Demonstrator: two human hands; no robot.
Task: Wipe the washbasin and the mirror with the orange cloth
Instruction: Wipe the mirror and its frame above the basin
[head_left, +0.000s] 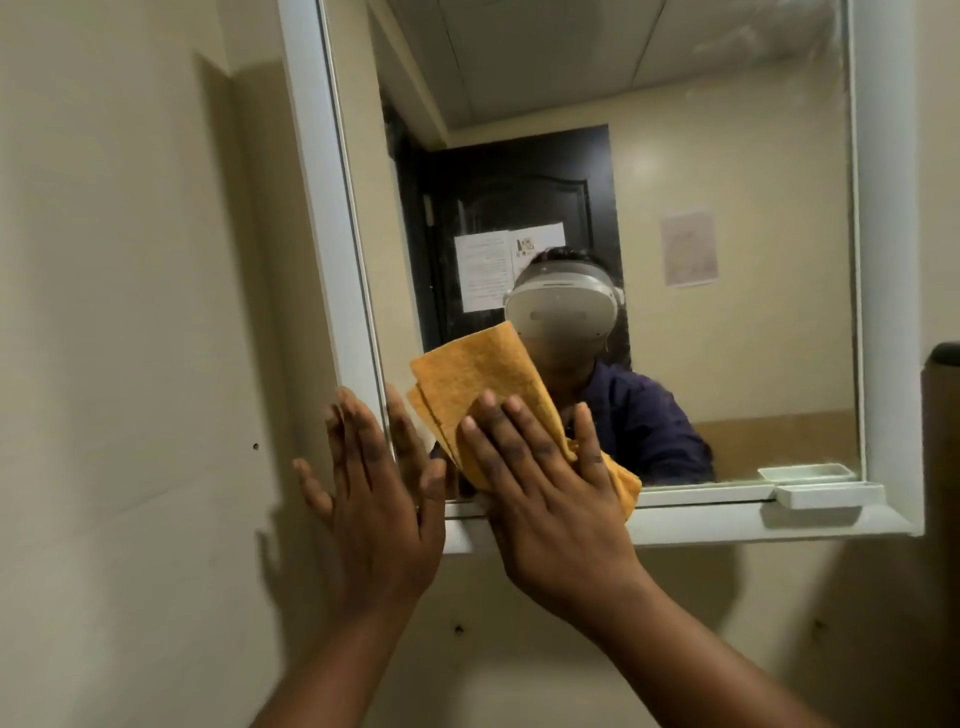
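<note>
A wall mirror (727, 182) in a white frame fills the upper middle of the head view. The folded orange cloth (478, 379) lies flat against the glass near its lower left corner. My right hand (545, 493) presses the cloth onto the mirror with straight, spread fingers. My left hand (374, 499) lies flat with straight fingers on the frame's lower left corner and the wall beside it, holding nothing. The washbasin is not in view.
A white soap dish (831, 493) sits on the mirror's bottom ledge at the right. A dark cylindrical object (943, 441) stands at the right edge. The mirror reflects a dark door with papers and a person in a headset. Beige wall (130, 364) surrounds the mirror.
</note>
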